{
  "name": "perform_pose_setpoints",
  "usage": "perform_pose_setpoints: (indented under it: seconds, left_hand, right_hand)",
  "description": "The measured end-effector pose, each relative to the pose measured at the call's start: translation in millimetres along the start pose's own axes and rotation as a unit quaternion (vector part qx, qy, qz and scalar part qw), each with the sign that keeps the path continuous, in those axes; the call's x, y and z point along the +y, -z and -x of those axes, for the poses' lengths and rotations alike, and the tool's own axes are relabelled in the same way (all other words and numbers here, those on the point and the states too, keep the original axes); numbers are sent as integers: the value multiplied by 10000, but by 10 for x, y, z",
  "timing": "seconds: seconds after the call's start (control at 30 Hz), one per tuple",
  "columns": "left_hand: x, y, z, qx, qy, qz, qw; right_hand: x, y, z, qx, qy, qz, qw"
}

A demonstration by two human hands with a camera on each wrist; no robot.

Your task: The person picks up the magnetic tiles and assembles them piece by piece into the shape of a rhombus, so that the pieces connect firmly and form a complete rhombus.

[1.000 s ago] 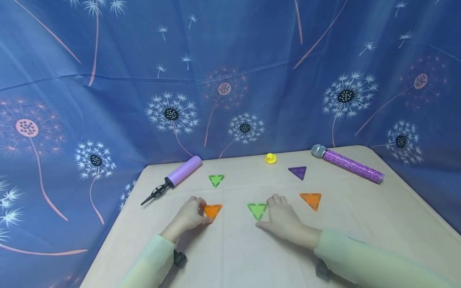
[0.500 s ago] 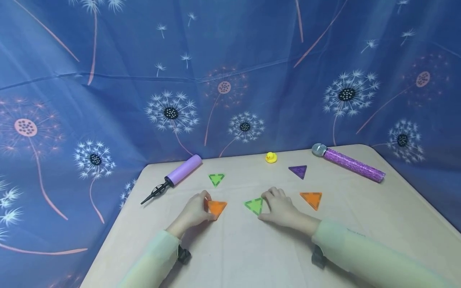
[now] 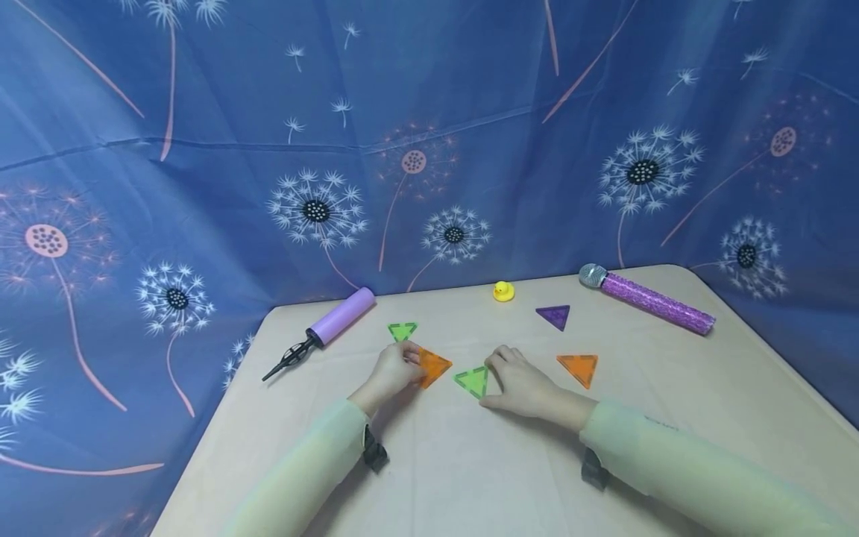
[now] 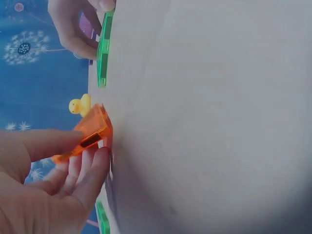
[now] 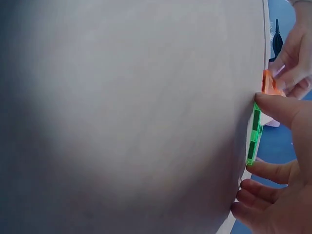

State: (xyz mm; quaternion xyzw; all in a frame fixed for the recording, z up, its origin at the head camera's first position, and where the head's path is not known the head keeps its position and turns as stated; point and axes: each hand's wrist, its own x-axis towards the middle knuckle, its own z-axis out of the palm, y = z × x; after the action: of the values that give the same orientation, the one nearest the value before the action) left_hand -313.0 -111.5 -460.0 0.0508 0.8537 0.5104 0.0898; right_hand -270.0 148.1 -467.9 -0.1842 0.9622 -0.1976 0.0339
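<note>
Between the thumb and fingers of my left hand (image 3: 389, 373) is an orange triangular magnetic tile (image 3: 435, 368), one corner pointing right toward the other hand. The left wrist view shows this orange tile (image 4: 97, 122) tilted, with fingertips underneath it. My right hand (image 3: 523, 384) pinches a light green triangular magnetic tile (image 3: 474, 382) at two corners, thumb on the near one. That green tile (image 5: 254, 131) appears edge-on, low over the table, in the right wrist view. A narrow gap separates the two held tiles in the head view.
Behind my left hand lies another green triangle tile (image 3: 401, 331), partly covered. Right of my right hand are an orange triangle tile (image 3: 580, 368) and a purple one (image 3: 555, 316). Farther back sit a purple hand pump (image 3: 342, 316), a yellow rubber duck (image 3: 503, 291) and a glittery purple microphone (image 3: 654, 300).
My left hand has carried the orange tile right and slightly away, turning its corner rightward. My right hand has turned the green tile so a corner points left, shifting it slightly left.
</note>
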Motion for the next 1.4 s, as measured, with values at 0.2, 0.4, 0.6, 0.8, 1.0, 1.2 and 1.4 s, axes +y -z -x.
perform_pose_setpoints:
  seconds: [0.2, 0.4, 0.6, 0.8, 1.0, 1.2, 1.4]
  left_hand:
    - [92, -160, -108, -142, -240, -145, 9995]
    - [159, -277, -141, -204, -494, -268, 9982]
    - [194, -349, -146, -179, -755, -357, 9963]
    - [227, -414, -174, -308, -828, -357, 9955]
    - [235, -467, -211, -332, -1035, -729, 9914]
    - [248, -472, -207, -404, -1130, -835, 9893]
    - [265, -454, -199, -512, -1255, -934, 9864]
  right_hand:
    - [19, 6, -7, -46, 199, 285, 9994]
    - [46, 8, -8, -156, 403, 626, 9971]
    - [69, 14, -19, -102, 497, 678, 9964]
    - [74, 6, -27, -74, 427, 449, 9981]
    - [75, -20, -38, -27, 204, 229, 9995]
    - [77, -34, -44, 14, 92, 160, 9998]
    - [90, -38, -60, 19, 170, 322, 9993]
